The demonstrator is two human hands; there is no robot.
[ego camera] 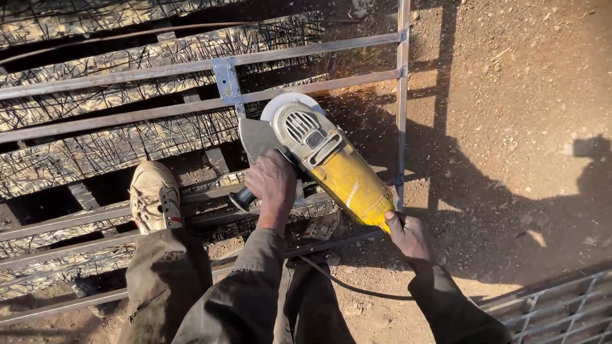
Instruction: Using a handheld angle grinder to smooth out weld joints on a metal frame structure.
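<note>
Head camera view, looking down a person's own body at bare ground. Nearest are the dark olive trouser legs (172, 286) and two sleeves of the same cloth. A metal grating (561, 309) shows at the lower right corner. A black power cord (347, 286) curves over the dirt (510, 95) between the arms.

The right hand (408, 236) has its fingers wrapped around the rear of a yellow angle grinder (335, 169), gripping the tail of its body. The left hand (273, 185) is closed over the black side handle (243, 199) that sticks out from the grinder's grey head.

To the left, a worn tan shoe (155, 196) stands on a lower bar of a steel bar frame (191, 67) that lies flat across charred, scratched timber pallets (127, 137).

The grinder points away from the person, tilted up and to the left. Its disc and pale guard (290, 100) sit at a welded joint, just beside an upright flat plate (226, 81) where it meets a long bar of the frame. Orange sparks (357, 95) spray to the right of the disc, over dark shadow.

Farther off lies sunlit reddish dirt with small stones and long shadows.
</note>
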